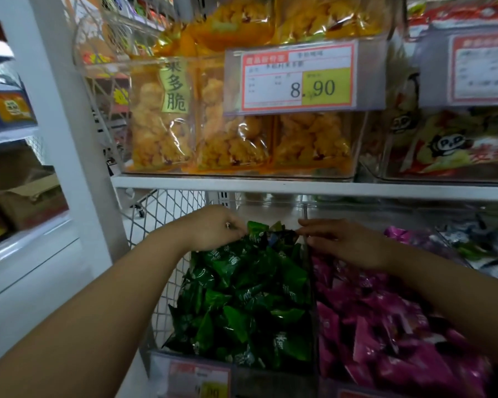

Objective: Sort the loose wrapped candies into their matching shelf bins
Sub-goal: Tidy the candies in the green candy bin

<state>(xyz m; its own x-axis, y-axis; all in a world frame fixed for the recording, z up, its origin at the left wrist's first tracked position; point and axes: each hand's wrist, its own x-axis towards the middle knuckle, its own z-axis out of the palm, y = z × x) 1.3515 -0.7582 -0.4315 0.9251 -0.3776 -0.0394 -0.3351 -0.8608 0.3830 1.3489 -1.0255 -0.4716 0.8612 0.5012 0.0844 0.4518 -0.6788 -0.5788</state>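
A clear bin is heaped with green wrapped candies [242,300]. Beside it on the right is a bin of purple wrapped candies [385,334]. At the back of the green heap my left hand [213,228] curls its fingers round green wrappers. My right hand [342,242] reaches over the divider from the purple side, its fingertips pinching a dark green wrapper [282,234] at the top of the heap. Both forearms stretch in from the bottom corners.
A white shelf edge [299,185] runs just above the hands. It carries clear bins of orange snack bags [236,139] with a price tag [298,79]. Silver-wrapped candies [483,248] lie at far right. A wire mesh side panel [161,225] borders the green bin.
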